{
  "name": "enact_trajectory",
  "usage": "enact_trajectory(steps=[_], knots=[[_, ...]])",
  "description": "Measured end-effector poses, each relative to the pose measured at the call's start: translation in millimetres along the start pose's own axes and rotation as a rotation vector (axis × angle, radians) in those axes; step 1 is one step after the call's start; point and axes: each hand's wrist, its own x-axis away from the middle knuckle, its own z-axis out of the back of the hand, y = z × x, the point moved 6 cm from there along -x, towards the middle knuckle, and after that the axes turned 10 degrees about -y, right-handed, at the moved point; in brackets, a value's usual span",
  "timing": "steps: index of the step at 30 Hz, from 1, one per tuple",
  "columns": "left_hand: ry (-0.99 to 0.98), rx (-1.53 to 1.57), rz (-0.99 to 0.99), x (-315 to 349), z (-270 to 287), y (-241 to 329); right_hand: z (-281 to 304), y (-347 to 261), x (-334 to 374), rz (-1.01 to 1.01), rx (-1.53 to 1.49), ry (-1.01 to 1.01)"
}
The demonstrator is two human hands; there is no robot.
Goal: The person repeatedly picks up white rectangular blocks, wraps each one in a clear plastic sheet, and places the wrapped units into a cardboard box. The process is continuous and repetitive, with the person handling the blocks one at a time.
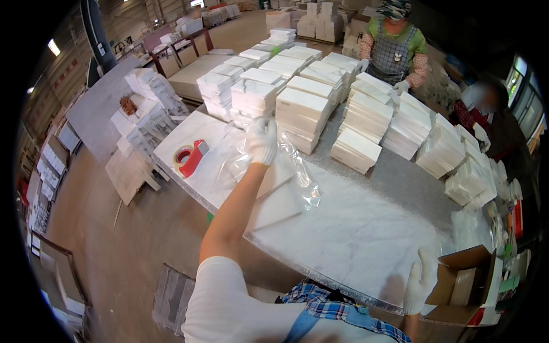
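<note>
Hand of the left side (262, 139), gloved in white, is partly curled at the nearest tile stack (251, 100), at its twelve o'clock; whether it has hold of a tile, I cannot tell. Clear film (307, 191) lies toward five o'clock. Near nine o'clock, the red tape dispenser (194, 159) is probably kept aside to leave working space. Between four and five, the right hand (420, 280) is half open, seemingly empty, beside a cardboard box (474, 260); perhaps one hand is enough. This stack looks white and flat-topped, with slightly uneven edges. A co-worker (394, 54) stands toward two o'clock.
</note>
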Motion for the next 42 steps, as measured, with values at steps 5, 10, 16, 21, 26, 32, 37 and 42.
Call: enact_trajectory(steps=[5,10,16,21,26,32,37,42], knots=[[0.121,-0.500,0.558,8,27,-54,-6,-14,6,0.055,0.079,-0.076],[-0.281,-0.576,0.693,13,52,-100,-4,14,29,-0.043,0.037,-0.080],[-0.029,-0.396,-0.046,0,49,-23,-1,10,24,-0.143,-0.005,-0.097],[-0.195,-0.121,-0.340,76,-6,103,-42,14,1,-0.246,-0.273,-0.245],[-0.555,0.627,0.329,215,-49,133,-100,-20,-34,-0.615,-0.959,-0.524],[-0.769,0.840,0.535,303,-46,207,-149,20,-33,-0.534,-1.031,-0.585],[-0.863,0.477,0.102,310,-49,215,-131,21,-33,-0.405,-0.885,-0.454],[-0.932,0.741,0.420,309,-53,216,-118,30,-31,-0.484,-0.963,-0.294]])
